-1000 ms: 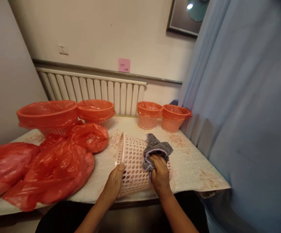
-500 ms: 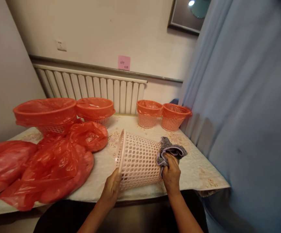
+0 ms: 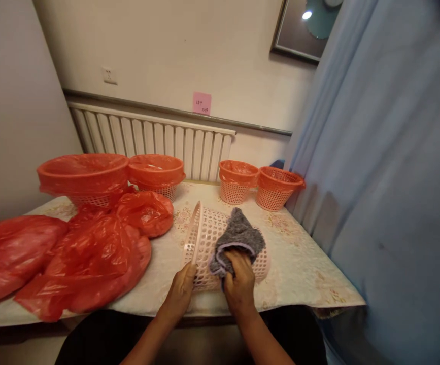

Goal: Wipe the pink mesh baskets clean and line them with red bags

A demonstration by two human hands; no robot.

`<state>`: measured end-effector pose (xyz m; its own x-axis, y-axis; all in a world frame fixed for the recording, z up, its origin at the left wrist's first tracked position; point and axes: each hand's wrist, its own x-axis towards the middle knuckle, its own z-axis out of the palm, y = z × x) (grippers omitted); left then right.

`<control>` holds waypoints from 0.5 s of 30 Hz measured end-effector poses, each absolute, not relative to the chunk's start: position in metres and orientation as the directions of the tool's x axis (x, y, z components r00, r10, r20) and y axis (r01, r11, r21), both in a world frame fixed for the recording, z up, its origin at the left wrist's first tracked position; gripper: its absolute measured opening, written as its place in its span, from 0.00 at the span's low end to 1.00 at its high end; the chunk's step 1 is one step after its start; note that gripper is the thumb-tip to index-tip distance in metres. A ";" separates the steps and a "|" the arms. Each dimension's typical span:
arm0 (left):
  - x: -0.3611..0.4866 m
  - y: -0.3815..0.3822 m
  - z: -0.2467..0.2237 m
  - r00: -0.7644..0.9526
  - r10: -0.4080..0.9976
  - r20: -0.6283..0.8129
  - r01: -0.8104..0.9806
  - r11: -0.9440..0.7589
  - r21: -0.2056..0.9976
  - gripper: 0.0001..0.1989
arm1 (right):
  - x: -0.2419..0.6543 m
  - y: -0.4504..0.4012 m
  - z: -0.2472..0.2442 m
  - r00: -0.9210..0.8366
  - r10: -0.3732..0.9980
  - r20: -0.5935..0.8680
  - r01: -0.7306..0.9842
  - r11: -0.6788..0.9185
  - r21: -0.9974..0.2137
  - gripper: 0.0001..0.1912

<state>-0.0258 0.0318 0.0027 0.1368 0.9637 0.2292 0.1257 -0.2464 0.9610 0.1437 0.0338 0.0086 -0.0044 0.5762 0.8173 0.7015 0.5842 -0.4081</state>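
Gripping pink basket [image 3: 207,238], tipped sideways nr tabletop [image 3: 303,268] edge, by rim w/ curled L hand [image 3: 181,290] (fingertips unclear); pressing grey cloth [image 3: 241,230] to its side w/ R hand [image 3: 240,284] clenched. Prob. light, stiffish plastic; best held at rim.

Half a second ago, my right hand [image 3: 239,284] had the fuzzy grey cloth with the light purple edge [image 3: 242,234] at the bottom end of the pale pink plastic basket [image 3: 206,230]. Now my hand and the cloth are back at its middle, closer to my left hand [image 3: 182,289]. The bunched cloth has spread out wider. Holes near the bottom show again.
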 end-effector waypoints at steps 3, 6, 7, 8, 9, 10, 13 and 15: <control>-0.024 0.033 0.004 0.103 0.952 0.288 0.179 -0.303 0.936 0.27 | 0.120 0.026 0.023 -0.150 0.588 0.795 0.640 0.670 -0.376 0.28; -0.022 0.034 0.010 0.100 0.942 0.321 0.204 -0.335 0.920 0.24 | 0.110 0.023 0.037 -0.207 0.573 0.793 0.599 0.715 -0.360 0.29; -0.021 0.034 0.012 0.102 0.942 0.319 0.206 -0.333 0.920 0.23 | 0.111 0.023 0.040 -0.207 0.565 0.799 0.595 0.721 -0.356 0.29; -0.020 0.035 0.015 0.103 0.943 0.315 0.207 -0.330 0.921 0.23 | 0.112 0.024 0.043 -0.204 0.559 0.804 0.594 0.724 -0.352 0.28; -0.018 0.035 0.017 0.104 0.944 0.312 0.207 -0.327 0.922 0.22 | 0.114 0.024 0.044 -0.205 0.555 0.806 0.592 0.726 -0.349 0.28; -0.017 0.036 0.018 0.106 0.945 0.309 0.207 -0.325 0.923 0.22 | 0.117 0.025 0.045 -0.210 0.552 0.807 0.592 0.729 -0.345 0.28; -0.013 0.037 0.019 0.100 0.951 0.291 0.193 -0.306 0.932 0.24 | 0.125 0.028 0.044 -0.214 0.557 0.802 0.607 0.720 -0.337 0.27; -0.012 0.035 0.016 0.098 0.958 0.270 0.166 -0.284 0.944 0.27 | 0.130 0.032 0.041 -0.196 0.564 0.802 0.634 0.697 -0.336 0.27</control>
<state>-0.0116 0.0354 0.0161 0.0983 0.9577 0.2705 0.1656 -0.2837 0.9445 0.1302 0.0318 0.0413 -0.1961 0.5644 0.8019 0.6336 0.6971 -0.3357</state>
